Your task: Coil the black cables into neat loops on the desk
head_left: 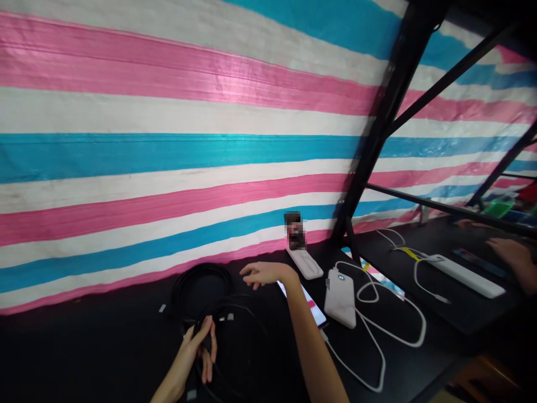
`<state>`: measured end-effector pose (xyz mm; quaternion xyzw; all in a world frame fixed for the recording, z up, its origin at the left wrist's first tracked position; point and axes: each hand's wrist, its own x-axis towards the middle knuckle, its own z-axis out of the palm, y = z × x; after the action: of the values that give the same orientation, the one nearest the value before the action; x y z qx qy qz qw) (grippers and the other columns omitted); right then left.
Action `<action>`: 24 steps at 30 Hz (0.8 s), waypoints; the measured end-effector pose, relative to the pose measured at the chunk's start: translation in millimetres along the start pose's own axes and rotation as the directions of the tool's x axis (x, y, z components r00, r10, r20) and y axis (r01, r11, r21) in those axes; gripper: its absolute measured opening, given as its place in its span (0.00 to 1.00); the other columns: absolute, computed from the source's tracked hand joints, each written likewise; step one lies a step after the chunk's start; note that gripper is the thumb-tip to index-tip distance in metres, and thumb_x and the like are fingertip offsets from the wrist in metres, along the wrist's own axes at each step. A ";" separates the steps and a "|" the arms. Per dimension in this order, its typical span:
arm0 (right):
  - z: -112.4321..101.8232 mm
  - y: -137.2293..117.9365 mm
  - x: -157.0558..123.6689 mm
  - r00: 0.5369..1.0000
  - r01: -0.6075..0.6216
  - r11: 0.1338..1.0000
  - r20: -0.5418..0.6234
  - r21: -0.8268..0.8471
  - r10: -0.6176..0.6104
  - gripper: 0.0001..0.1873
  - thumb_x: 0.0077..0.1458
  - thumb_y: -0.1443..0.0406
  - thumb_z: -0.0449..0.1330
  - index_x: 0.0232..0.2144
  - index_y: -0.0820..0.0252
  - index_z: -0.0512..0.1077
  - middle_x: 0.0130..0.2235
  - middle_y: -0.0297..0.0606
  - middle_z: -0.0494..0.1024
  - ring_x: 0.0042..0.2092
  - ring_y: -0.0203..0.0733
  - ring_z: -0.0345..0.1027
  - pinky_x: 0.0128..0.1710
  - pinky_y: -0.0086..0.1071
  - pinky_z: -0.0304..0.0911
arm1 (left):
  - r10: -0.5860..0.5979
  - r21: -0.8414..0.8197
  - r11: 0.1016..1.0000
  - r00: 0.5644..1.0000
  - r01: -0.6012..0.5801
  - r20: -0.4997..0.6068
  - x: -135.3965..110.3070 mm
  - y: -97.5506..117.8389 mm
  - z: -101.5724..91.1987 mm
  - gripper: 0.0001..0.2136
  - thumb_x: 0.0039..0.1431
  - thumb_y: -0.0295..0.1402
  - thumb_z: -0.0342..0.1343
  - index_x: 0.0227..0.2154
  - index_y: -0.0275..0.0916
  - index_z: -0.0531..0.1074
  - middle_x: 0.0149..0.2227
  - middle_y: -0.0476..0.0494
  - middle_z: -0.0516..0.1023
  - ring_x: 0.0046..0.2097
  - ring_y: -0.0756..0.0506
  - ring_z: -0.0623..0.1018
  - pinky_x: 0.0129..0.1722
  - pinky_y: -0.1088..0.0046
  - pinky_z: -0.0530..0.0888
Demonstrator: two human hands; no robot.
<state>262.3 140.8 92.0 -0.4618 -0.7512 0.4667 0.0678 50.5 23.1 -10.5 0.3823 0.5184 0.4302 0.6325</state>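
My left hand point(205, 347) is closed around one side of a loosely coiled black cable point(242, 299), low in the head view. A silver connector point(230, 317) shows just right of its fingertips, and another pale one lies below the hand. My right hand point(264, 273) hangs over the black table with its fingers spread, holding nothing. Under my right wrist lies a phone point(318, 314) with a lit screen, partly hidden by the forearm. Behind my left hand rests a second black cable coil point(178, 291); a small light piece point(162, 308) lies to its left.
A white power bank point(340, 299) with a looping white cable point(422, 336) lies right of the phone. Behind stands a white holder point(305, 263). Farther right are a white power strip point(465, 275), a black metal frame point(377, 129) and another person's hand point(509, 254). Striped sheeting point(188, 151) closes the back.
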 end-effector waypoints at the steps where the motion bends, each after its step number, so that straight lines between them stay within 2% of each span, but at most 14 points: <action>1: 0.1 0.4 0.2 0.999 -0.026 0.999 -0.021 -0.035 0.025 0.21 0.50 0.62 0.53 0.47 0.60 0.66 0.33 0.37 0.74 0.28 0.36 0.69 0.27 0.28 0.58 | -0.005 0.006 1.000 1.000 0.005 -0.003 -0.2 0.4 0.0 0.23 0.45 0.55 0.51 0.30 0.37 0.62 0.10 0.49 0.69 0.11 0.47 0.68 0.09 0.79 0.59; 6: -7.2 4.1 -5.1 0.991 -0.056 0.989 -0.125 -0.135 0.039 0.23 0.51 0.60 0.52 0.49 0.62 0.65 0.31 0.37 0.75 0.32 0.38 0.69 0.30 0.28 0.58 | -0.004 0.025 1.000 1.000 0.004 0.000 1.3 1.5 -0.5 0.23 0.44 0.55 0.51 0.30 0.38 0.61 0.10 0.49 0.69 0.10 0.47 0.68 0.09 0.79 0.59; 12: -13.2 5.2 -10.1 0.984 -0.172 0.964 -0.079 -0.200 0.159 0.29 0.51 0.57 0.52 0.54 0.64 0.60 0.36 0.42 0.75 0.35 0.39 0.68 0.31 0.28 0.58 | 0.007 0.033 0.999 0.999 -0.009 0.047 4.3 -0.2 -1.8 0.23 0.45 0.56 0.49 0.27 0.38 0.61 0.11 0.47 0.69 0.10 0.46 0.68 0.08 0.79 0.58; 20: -11.0 11.4 -6.6 0.975 -0.212 0.954 -0.113 -0.213 0.191 0.29 0.51 0.57 0.51 0.54 0.60 0.60 0.35 0.40 0.74 0.34 0.39 0.69 0.31 0.28 0.58 | 0.019 0.044 0.999 0.999 -0.020 0.043 5.2 -5.2 -6.0 0.22 0.47 0.54 0.49 0.32 0.38 0.61 0.11 0.49 0.69 0.11 0.46 0.68 0.09 0.77 0.59; 24: -10.2 4.4 -12.8 0.979 -0.183 0.958 -0.130 -0.222 0.157 0.28 0.52 0.54 0.51 0.52 0.62 0.63 0.33 0.40 0.75 0.33 0.39 0.68 0.30 0.29 0.58 | 0.007 0.045 0.999 0.999 -0.008 0.031 5.3 -4.4 -5.2 0.23 0.46 0.55 0.49 0.32 0.38 0.61 0.10 0.49 0.69 0.11 0.45 0.69 0.09 0.77 0.60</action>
<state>277.8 138.2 98.6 -0.5547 -0.7533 0.3530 0.0147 46.5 26.8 -17.2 0.4049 0.5165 0.4148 0.6302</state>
